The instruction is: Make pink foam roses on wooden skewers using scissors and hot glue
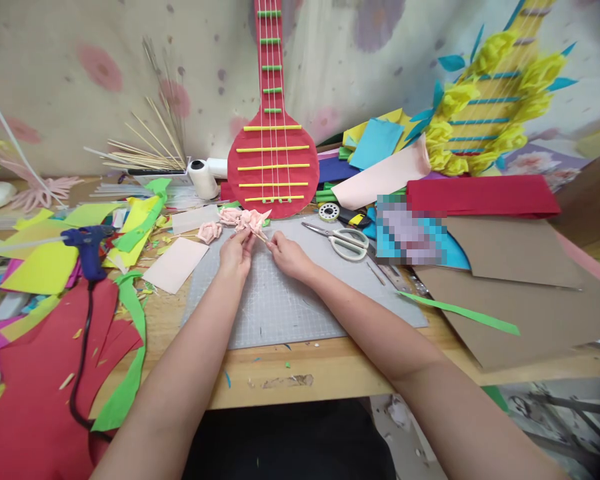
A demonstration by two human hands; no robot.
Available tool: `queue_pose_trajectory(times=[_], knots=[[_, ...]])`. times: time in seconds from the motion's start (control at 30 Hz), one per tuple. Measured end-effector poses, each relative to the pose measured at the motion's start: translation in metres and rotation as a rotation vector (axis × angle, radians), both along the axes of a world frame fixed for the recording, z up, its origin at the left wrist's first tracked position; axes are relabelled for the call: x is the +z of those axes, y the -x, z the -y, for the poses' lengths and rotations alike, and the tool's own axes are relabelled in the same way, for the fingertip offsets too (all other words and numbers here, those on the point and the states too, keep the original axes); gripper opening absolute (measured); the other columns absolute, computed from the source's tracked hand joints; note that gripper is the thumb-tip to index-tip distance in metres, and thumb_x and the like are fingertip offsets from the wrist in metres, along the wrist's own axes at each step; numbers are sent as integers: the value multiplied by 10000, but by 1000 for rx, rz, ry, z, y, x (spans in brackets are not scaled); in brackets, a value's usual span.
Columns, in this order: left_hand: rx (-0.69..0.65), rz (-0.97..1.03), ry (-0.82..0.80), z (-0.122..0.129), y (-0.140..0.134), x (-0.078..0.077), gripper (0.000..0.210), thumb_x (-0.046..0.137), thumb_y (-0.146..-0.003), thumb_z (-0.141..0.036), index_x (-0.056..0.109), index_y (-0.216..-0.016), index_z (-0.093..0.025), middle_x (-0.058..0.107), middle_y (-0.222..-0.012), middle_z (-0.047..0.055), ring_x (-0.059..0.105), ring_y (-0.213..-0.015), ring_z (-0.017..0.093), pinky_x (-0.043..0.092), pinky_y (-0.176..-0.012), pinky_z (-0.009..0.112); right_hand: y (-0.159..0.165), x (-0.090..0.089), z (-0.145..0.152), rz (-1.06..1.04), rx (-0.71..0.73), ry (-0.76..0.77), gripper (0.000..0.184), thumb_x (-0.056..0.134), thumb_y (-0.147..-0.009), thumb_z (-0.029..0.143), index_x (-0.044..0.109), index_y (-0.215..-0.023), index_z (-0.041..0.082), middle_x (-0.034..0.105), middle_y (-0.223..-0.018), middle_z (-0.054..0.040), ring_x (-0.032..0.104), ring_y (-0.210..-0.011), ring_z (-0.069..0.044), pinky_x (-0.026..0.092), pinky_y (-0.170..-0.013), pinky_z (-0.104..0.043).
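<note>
Over the far part of the grey cutting mat (290,307), both hands meet at a pale pink paper flower (253,220) on a thin stick. My left hand (237,253) is closed around the flower's base. The fingers of my right hand (289,255) pinch the lower end of the stick. More pink paper flowers (209,232) lie just left of and behind my left hand. Behind them a red cardboard lute shape (273,160) stands upright, with yellow and green bars and white strings. Scissors (347,243) with pale handles lie right of my right hand.
A blue glue gun (89,247) with a black cord stands at left among paper scraps. Pink paper pieces (176,265) lie beside the mat. Brown cardboard sheets (525,300) and a red paper roll (483,197) fill the right. A yellow lute shape (495,113) stands behind.
</note>
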State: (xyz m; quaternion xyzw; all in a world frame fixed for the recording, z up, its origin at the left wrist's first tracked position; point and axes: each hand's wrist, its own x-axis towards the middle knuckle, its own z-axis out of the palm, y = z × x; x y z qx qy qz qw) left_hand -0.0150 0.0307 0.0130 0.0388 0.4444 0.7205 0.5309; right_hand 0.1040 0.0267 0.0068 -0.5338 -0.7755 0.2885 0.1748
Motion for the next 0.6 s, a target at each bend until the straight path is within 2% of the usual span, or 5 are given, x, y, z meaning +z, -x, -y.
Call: queue_pose_trajectory(times=[0.17, 0.3, 0.5, 0.6], knots=[[-2, -40, 52, -1, 3, 3, 208, 518, -691, 74, 538, -594, -109, 594, -580, 9, 585, -569, 73, 516, -652, 183, 0, 3, 2, 71, 48, 3, 225, 296, -927, 305, 456, -999, 164, 635, -851, -87, 590, -772, -193, 389, -671, -275], [-3, -46, 33, -1, 3, 3, 208, 517, -685, 76, 537, -594, -110, 593, -578, 9, 573, -554, 71, 518, -645, 188, 0, 4, 3, 107, 59, -3, 261, 276, -932, 314, 468, -1005, 151, 641, -876, -109, 598, -794, -209, 387, -666, -278], [-24, -21, -2, -1, 3, 1, 191, 548, -689, 68, 572, -640, -114, 613, -622, 10, 607, -629, 80, 516, -688, 187, -2, 1, -1, 65, 36, -16, 281, 268, -936, 326, 496, -946, 163, 639, -853, -93, 591, -780, -187, 394, -683, -269], [-54, -44, 15, 0, 4, 2, 175, 566, -697, 45, 563, -632, -117, 613, -622, 8, 600, -607, 71, 501, -651, 167, -4, 2, -2, 56, 30, -9, 283, 265, -936, 323, 502, -928, 168, 631, -806, -78, 582, -744, -183, 392, -670, -268]])
